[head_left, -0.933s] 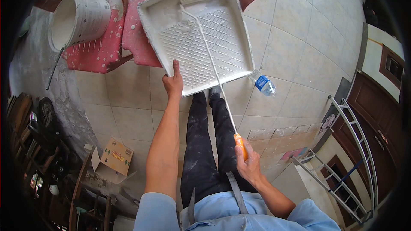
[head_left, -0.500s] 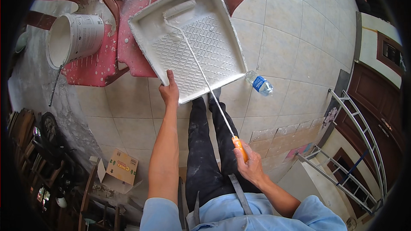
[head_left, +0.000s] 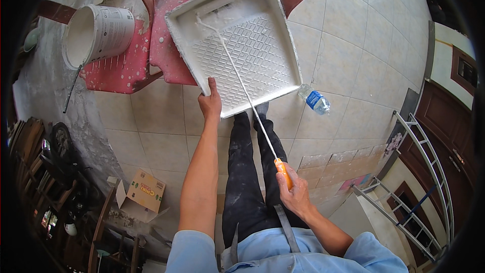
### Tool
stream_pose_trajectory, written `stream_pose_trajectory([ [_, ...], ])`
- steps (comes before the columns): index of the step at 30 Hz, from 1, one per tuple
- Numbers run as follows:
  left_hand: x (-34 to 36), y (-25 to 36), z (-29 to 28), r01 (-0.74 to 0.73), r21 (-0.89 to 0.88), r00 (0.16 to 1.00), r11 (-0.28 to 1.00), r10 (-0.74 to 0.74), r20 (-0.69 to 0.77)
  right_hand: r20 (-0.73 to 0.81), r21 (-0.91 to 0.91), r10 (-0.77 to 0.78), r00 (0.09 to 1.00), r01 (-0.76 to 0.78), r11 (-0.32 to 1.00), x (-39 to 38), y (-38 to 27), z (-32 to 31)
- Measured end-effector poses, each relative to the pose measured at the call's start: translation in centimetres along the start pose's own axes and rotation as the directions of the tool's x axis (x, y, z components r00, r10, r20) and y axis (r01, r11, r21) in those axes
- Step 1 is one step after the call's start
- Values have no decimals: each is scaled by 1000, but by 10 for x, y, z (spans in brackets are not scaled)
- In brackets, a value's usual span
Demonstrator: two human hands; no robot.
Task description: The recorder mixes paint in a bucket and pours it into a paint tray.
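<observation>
My left hand [head_left: 210,100] grips the near left corner of a large white paint tray [head_left: 294,65], its thumb lying over the rim. The tray has a raised diamond grid and is coated in white paint. My right hand [head_left: 294,190] is closed around the orange handle of a paint roller [head_left: 237,73]. The roller's long thin rod reaches up across the tray. At its far end, the roller head [head_left: 216,6] lies in the white paint of the tray's deep end, partly covered by it.
Red paint-spattered plastic chairs [head_left: 118,73] stand under and left of the tray. A white paint bucket [head_left: 108,33] lies tilted on one seat. A water bottle [head_left: 317,102] is on the tiled floor. A cardboard box [head_left: 145,191] sits lower left; a metal ladder [head_left: 429,156] is at right.
The whole scene has shifted slightly right in view. The roller head sits farther into the tray's deep end and looks more sunk in paint. Both hands keep their grips.
</observation>
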State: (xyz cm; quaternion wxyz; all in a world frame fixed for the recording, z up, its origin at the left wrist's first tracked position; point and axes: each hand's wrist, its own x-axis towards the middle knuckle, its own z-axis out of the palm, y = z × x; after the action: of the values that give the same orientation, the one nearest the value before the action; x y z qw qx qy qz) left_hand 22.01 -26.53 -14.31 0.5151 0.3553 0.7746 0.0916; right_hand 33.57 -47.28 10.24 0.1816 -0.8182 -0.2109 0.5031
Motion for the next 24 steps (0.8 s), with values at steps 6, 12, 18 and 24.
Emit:
stream_pose_trajectory([
  [6, 0, -2, 1, -36, -41, 999, 999, 35, -24, 50, -65, 109, 993, -106, 992, -18, 7, -21],
  [12, -5, 3, 0, 10, -138, 998, 990, -2, 64, 37, 6, 68, 997, -68, 998, 1, -7, -2],
  [18, -5, 5, 3, -80, -120, 996, 989, 74, -55, 6, -38, 9, 1000, -9, 999, -19, 6, -16],
  [24, -5, 4, 2, -116, -206, 993, 972, 105, -62, 7, -38, 26, 1000, -26, 999, -1, -10, -6],
])
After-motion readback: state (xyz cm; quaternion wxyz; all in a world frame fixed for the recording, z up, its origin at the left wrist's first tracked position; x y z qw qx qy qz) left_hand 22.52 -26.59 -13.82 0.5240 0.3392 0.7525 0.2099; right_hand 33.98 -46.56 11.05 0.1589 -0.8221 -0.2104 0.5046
